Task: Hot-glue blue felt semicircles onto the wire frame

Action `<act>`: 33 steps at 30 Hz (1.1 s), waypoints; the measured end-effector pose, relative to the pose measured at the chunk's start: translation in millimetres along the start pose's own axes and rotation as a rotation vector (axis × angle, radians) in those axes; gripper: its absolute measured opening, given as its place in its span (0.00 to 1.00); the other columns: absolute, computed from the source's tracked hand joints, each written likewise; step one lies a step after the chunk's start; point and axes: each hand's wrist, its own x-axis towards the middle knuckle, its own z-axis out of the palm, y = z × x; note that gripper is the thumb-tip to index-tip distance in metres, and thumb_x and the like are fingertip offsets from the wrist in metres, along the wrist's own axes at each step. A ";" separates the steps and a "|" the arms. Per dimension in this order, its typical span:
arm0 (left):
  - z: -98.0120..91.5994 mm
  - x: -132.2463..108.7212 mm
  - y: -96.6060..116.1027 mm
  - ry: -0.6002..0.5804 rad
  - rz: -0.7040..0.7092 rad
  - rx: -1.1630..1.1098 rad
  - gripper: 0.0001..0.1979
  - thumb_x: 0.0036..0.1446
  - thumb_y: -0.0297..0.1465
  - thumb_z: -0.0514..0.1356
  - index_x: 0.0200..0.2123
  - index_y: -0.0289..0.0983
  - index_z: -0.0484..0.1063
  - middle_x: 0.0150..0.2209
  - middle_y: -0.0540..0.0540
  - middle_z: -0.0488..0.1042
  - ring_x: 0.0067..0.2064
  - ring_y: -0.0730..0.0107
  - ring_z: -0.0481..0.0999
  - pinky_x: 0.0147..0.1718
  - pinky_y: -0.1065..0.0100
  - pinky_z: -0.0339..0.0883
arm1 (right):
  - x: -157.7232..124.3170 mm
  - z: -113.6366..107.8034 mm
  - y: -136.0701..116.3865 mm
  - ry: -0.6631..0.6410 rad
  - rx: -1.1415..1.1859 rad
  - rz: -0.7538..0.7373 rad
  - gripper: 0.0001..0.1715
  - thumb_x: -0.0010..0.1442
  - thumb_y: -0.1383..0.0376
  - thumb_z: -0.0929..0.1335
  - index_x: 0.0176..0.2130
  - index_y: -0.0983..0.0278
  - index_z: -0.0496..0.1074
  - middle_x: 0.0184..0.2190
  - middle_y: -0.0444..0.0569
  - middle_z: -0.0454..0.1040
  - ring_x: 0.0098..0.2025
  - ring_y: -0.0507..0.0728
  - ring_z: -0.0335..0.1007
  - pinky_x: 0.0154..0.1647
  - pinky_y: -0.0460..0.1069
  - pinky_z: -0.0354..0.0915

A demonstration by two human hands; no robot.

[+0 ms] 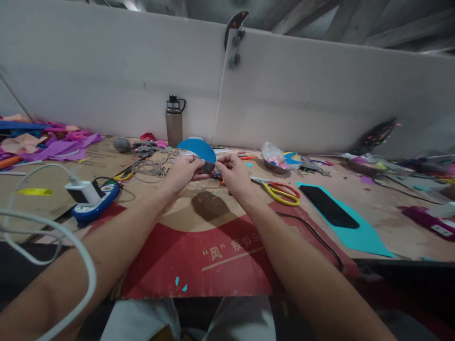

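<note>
While the left hand [183,173] and right hand [233,174] hold a small dark piece [208,167] in a pinching grip above the red-printed cardboard [170,258], a bowl [274,167] beyond the cardboard's right side contains crumpled clear plastic [273,154]; a capped bottle [174,127] stands behind.

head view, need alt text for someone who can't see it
A left hand grips a small dark piece, with the right hand at its edge, above red-and-tan cardboard. Scissors and a black phone lie to the right; a bottle stands behind.
</note>
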 end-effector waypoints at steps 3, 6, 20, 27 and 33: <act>0.0 0.7 -0.7 -0.003 0.006 -0.013 0.07 0.51 0.27 0.59 0.23 0.32 0.64 0.22 0.49 0.69 0.25 0.74 0.74 0.34 0.64 0.75 | 1.3 0.0 2.9 -0.041 0.044 0.078 0.09 0.51 0.61 0.65 0.31 0.64 0.67 0.21 0.39 0.65 0.22 0.47 0.57 0.23 0.44 0.54; 0.3 0.6 0.0 -0.018 0.009 -0.045 0.06 0.51 0.26 0.60 0.24 0.32 0.65 0.22 0.49 0.70 0.26 0.75 0.74 0.34 0.64 0.75 | 2.2 -0.9 3.6 -0.057 0.127 0.138 0.09 0.49 0.60 0.66 0.26 0.64 0.67 0.17 0.37 0.59 0.18 0.45 0.49 0.20 0.43 0.49; -9.7 9.3 -5.4 -0.010 -0.061 -0.028 0.05 0.53 0.26 0.59 0.26 0.31 0.67 0.27 0.44 0.74 0.28 0.71 0.77 0.32 0.66 0.75 | 2.8 -0.3 8.4 -0.116 0.043 0.147 0.12 0.51 0.57 0.65 0.26 0.64 0.66 0.19 0.39 0.61 0.20 0.47 0.53 0.22 0.44 0.52; -19.7 14.4 -0.6 0.155 0.092 -0.034 0.07 0.54 0.25 0.57 0.24 0.31 0.65 0.22 0.47 0.71 0.26 0.71 0.76 0.31 0.65 0.75 | -3.0 3.7 7.1 -0.138 -0.255 -0.031 0.09 0.56 0.62 0.62 0.30 0.64 0.66 0.24 0.42 0.66 0.27 0.50 0.60 0.30 0.46 0.55; -31.8 19.3 2.4 0.198 0.103 -0.149 0.02 0.52 0.24 0.57 0.28 0.31 0.65 0.26 0.44 0.74 0.28 0.68 0.78 0.31 0.64 0.75 | -17.0 9.5 -3.1 -0.473 -0.330 -0.173 0.12 0.58 0.65 0.62 0.34 0.64 0.73 0.32 0.46 0.74 0.35 0.51 0.66 0.37 0.46 0.58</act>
